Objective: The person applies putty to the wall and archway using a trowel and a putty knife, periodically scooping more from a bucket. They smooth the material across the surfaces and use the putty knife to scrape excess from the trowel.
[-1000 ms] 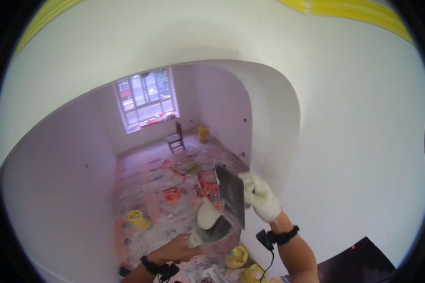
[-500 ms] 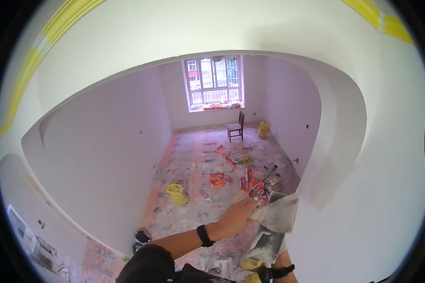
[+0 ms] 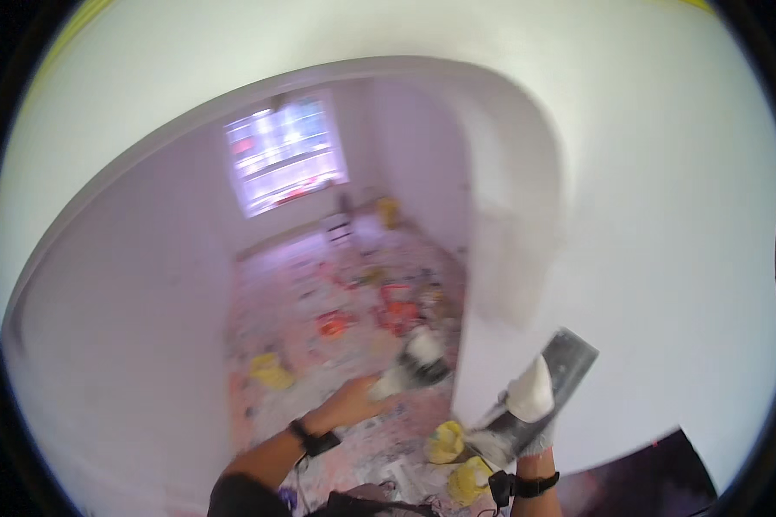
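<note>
My left hand [image 3: 353, 402] is closed around the pale handle of a putty knife [image 3: 436, 374], held out over the floor with a white lump of putty on its dark blade. To its right, my right hand [image 3: 539, 441] grips a long flat steel trowel [image 3: 572, 360], tilted and pointing up to the right. A thick mound of white putty [image 3: 532, 392] sits on the trowel's blade. The two tools are apart. The trowel is close to the white wall [image 3: 664, 284] in this view. Motion blur smears the fingers and both tools' details.
An arched opening [image 3: 517, 250] leads into a room with a window [image 3: 286, 155] and a chair [image 3: 338, 226]. Red bags [image 3: 397, 310] litter the stained floor. Yellow bags or buckets [image 3: 272, 370] stand there, with others [image 3: 469, 479] below my hands. A dark panel [image 3: 655, 474] lies lower right.
My view has turned right and tilted. The putty knife and trowel, close together before, have separated: left hand to the left, trowel to the right. Putty now shows on both blades.
</note>
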{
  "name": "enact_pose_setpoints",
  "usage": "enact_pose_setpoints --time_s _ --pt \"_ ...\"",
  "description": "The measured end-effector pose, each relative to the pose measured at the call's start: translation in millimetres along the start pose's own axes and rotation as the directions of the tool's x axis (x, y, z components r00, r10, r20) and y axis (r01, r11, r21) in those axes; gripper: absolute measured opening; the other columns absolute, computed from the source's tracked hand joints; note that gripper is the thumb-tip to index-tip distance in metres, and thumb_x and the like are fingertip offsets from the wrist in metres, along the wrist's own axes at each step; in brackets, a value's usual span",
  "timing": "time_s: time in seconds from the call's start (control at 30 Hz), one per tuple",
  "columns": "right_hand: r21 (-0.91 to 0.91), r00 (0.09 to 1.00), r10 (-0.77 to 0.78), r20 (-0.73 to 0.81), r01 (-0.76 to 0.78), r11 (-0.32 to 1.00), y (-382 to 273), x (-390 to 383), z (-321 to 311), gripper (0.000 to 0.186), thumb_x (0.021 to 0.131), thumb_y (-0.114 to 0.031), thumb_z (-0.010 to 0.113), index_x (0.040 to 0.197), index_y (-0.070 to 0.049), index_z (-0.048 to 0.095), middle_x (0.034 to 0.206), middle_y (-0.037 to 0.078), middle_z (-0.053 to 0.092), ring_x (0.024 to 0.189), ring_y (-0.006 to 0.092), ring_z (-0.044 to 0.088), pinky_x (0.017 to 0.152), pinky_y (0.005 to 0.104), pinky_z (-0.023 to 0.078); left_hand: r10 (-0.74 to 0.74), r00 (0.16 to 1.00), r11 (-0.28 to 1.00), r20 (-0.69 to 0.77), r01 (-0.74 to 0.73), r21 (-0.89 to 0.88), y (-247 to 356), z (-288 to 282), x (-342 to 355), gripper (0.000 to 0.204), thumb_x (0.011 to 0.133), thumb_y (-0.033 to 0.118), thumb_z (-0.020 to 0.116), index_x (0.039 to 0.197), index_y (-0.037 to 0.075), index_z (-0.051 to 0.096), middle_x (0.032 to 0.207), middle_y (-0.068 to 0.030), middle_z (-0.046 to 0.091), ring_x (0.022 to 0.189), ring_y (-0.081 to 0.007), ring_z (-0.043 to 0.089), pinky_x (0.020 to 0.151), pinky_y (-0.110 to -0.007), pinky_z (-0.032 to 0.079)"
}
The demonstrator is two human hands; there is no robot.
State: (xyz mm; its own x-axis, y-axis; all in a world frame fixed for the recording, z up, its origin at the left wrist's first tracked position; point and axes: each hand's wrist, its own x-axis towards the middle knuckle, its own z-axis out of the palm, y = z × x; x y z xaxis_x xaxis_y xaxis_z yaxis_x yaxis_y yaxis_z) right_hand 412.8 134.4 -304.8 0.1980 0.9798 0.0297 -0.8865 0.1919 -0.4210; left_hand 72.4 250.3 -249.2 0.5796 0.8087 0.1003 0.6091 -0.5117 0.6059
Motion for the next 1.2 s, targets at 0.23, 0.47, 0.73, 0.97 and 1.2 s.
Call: enact_pose_setpoints --time_s 0.23,0.47,0.73,0.97,1.2 --pt "-0.54 0.849 -0.527 -0.042 0.425 0.727 -40 -21 64 0.042 0.108 -0.037 0.05 0.132 -0.003 0.057 0.129 0.007 0.062 0.119 0.0172 0.059 0.101 0.0328 0.05 0.127 0.787 0.931 0.604 0.116 -0.347 97 12 18 0.061 0.086 0.039 0.082 0.13 0.004 0.062 0.1 -0.0038 0.07 0.088 -0.0137 0.065 0.08 -0.032 0.054" --pt "-0.968 0.908 -0.408 -0.094 0.012 0.249 -48 -103 24 0.014 0.096 -0.009 0.066 0.104 -0.003 0.056 0.089 0.0 0.06 0.082 0.0079 0.056 0.076 0.0245 0.048 0.242 0.639 0.95 0.73 -0.005 -0.311 119 43 56 0.061 0.086 0.038 0.083 0.128 0.001 0.061 0.098 -0.0047 0.072 0.084 -0.0128 0.066 0.079 -0.03 0.054" --pt "-0.415 0.753 -0.408 -0.516 0.198 0.888 -14 -140 13 0.027 0.101 -0.027 0.06 0.113 -0.003 0.063 0.093 0.007 0.069 0.081 0.018 0.069 0.073 0.034 0.059 0.543 0.795 0.801 0.268 -0.396 -0.449 151 78 76 0.033 0.088 0.024 0.079 0.104 -0.003 0.068 0.092 -0.0158 0.07 0.079 -0.0265 0.07 0.072 -0.036 0.054" --pt "0.464 0.973 -0.175 -0.149 0.225 0.857 53 -151 26 0.045 0.106 -0.032 0.052 0.141 -0.004 0.051 0.131 0.012 0.064 0.109 0.0256 0.067 0.094 0.0404 0.057 0.841 0.528 0.539 0.117 -0.801 -0.262 147 126 98 0.037 0.083 -0.002 0.063 0.12 0.003 0.065 0.089 -0.0148 0.051 0.081 -0.0334 0.057 0.066 -0.042 0.048" --pt "0.114 0.698 -0.663 -0.271 0.707 0.698 -9 -193 34 0.043 0.106 -0.032 0.053 0.139 -0.004 0.053 0.131 0.012 0.065 0.112 0.0258 0.066 0.097 0.0414 0.056 0.774 0.56 0.611 0.296 -0.783 -0.119 136 134 115 0.024 0.09 0.006 0.063 0.114 0.007 0.069 0.089 -0.0129 0.06 0.08 -0.034 0.063 0.068 -0.04 0.051"
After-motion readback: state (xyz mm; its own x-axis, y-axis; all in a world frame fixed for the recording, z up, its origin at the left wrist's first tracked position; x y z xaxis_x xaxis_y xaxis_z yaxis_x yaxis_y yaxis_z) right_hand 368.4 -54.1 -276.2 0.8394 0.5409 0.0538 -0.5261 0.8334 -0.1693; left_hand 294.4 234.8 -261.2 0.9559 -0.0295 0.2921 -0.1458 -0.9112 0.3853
